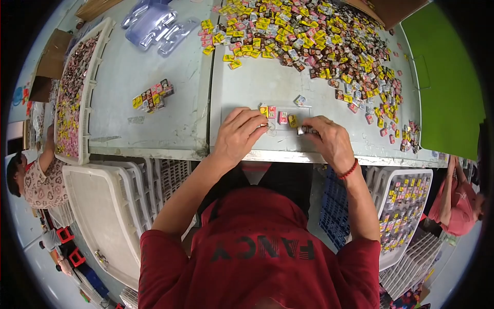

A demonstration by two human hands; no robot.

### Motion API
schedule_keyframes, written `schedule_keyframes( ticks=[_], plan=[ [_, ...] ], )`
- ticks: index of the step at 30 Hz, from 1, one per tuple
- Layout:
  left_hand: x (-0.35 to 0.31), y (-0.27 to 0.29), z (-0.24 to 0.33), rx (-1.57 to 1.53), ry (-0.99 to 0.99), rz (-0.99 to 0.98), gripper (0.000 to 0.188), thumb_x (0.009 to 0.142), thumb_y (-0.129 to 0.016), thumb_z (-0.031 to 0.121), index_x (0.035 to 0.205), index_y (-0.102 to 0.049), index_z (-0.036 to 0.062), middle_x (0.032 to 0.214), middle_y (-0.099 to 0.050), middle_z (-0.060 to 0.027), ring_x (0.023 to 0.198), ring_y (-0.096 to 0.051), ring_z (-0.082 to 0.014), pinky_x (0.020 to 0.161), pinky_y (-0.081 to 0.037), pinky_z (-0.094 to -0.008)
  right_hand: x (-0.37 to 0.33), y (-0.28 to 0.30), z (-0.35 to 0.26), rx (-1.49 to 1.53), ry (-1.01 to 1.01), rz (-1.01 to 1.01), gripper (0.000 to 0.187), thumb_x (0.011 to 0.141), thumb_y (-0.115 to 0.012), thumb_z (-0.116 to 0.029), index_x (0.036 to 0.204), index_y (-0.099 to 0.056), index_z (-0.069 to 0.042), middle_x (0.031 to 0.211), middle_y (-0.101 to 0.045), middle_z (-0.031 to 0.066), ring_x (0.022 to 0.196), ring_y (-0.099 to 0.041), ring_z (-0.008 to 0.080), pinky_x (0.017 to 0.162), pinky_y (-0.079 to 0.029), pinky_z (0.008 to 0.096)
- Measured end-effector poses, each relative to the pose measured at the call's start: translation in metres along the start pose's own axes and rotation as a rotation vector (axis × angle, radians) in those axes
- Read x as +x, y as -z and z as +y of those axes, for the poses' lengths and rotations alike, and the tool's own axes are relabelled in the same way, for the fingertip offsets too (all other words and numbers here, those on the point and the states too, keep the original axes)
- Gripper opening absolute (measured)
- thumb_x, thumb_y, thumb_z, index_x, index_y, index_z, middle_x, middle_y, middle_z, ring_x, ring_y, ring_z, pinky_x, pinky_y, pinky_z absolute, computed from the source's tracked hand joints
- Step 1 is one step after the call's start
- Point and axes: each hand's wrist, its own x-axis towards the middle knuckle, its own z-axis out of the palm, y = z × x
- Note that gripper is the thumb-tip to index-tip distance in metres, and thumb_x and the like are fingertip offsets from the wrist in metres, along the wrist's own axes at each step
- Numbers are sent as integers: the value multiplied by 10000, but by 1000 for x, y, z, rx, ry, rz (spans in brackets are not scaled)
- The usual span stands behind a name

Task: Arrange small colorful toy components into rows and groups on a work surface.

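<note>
Several tiny boxes stand in a line between my hands at the table's front edge: a yellow one (264,110), pink ones (283,118) and another yellow one (293,121). Under them lies a clear plastic tray (305,111). My left hand (239,135) is curled at the left end of the line, thumb and fingertips pinched together; what sits in the pinch is mostly hidden. At the other end my right hand (329,141) grips a small dark and silver box (302,131), partly covered by the fingers. A single pale box (300,100) lies just behind the tray.
A wide heap of tiny boxes (319,49) covers the table's far right. On the left are a small cluster of boxes (153,96), clear plastic shells (154,26) and a filled white crate (85,103). White crates (103,206) stand below. Another person (41,177) works at far left.
</note>
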Motion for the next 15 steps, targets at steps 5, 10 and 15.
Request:
schedule_keyframes(
  ticks=[5,10,15],
  plan=[
    [-7,-7,27,80,-46,-77,239,742,-672,45,980,-654,45,976,-587,-77,923,-553,-265,785,-479,-362,-16,-9,-2,37,87,-36,313,722,-702,-5,1025,-654,-67,1189,-623,121,934,-662,311,790,-549,354],
    [-6,-25,30,120,-44,-214,297,755,-619,74,1046,-662,33,934,-545,-86,948,-519,-262,794,-452,-375,-14,-12,5,25,47,-44,322,710,-719,-30,1023,-656,-77,1218,-612,120,901,-672,308,755,-562,355],
    [1,-32,28,291,65,-214,300,768,-619,82,1053,-677,13,913,-540,-96,920,-512,-265,786,-432,-395,-12,-16,10,78,52,-30,308,707,-731,-32,1004,-664,-77,1237,-606,117,864,-684,290,731,-564,352]
  ],
)
